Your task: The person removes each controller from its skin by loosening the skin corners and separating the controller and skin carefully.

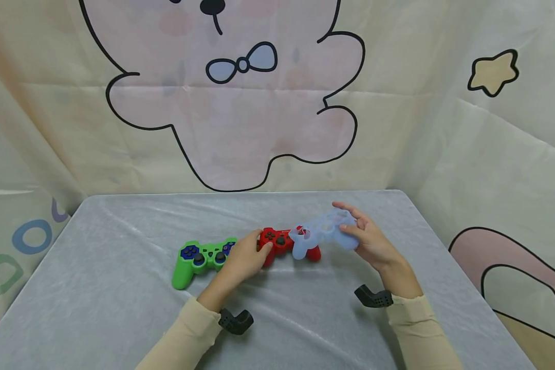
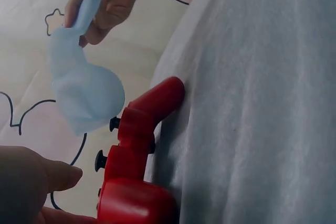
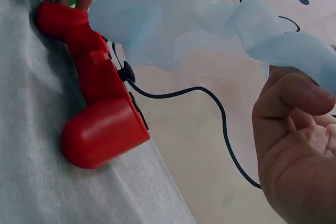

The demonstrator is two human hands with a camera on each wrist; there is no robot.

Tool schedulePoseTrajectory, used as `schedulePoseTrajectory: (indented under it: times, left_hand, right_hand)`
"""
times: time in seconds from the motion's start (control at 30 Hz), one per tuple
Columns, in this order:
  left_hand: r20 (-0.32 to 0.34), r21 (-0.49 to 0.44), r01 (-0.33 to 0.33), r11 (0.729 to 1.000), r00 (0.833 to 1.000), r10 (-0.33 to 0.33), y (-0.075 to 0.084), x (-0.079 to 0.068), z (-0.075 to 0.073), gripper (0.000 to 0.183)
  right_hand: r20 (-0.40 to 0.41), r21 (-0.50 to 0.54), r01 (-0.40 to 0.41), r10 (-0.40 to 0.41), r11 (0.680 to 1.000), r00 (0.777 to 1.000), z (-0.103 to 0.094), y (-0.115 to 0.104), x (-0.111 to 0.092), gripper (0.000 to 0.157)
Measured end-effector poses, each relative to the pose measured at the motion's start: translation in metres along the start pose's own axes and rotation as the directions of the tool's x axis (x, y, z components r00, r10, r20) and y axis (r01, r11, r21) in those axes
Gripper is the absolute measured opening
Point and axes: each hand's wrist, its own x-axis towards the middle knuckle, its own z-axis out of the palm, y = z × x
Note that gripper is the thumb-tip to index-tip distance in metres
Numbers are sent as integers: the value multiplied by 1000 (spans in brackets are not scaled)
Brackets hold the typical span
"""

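Observation:
A red game controller (image 1: 282, 241) lies on the grey cloth with its dark thumbsticks facing up. At its left end is my left hand (image 1: 248, 253), which holds it with the thumb near the left grip and the other fingers toward the far side. My right hand (image 1: 374, 239) pinches a translucent light-blue, controller-shaped soft cover (image 1: 329, 226) by its right end. The cover is raised and tilted, overlapping the right part of the red controller in the head view. In the right wrist view the cover (image 3: 157, 19) hangs above the controller's button side.
A green game controller (image 1: 202, 257) with blue buttons lies left of the red one, its right end partly behind my left hand. The grey cloth (image 1: 120, 308) covers the table, and a printed curtain (image 1: 421, 128) stands behind it.

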Motion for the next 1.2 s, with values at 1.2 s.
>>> schedulePoseTrajectory:
  times: [1.2]
  left_hand:
    - [142, -776, -94, 624, 938, 318, 11, 2, -1, 56]
  right_hand:
    - [175, 171, 67, -97, 983, 980, 21, 1, 1, 54]
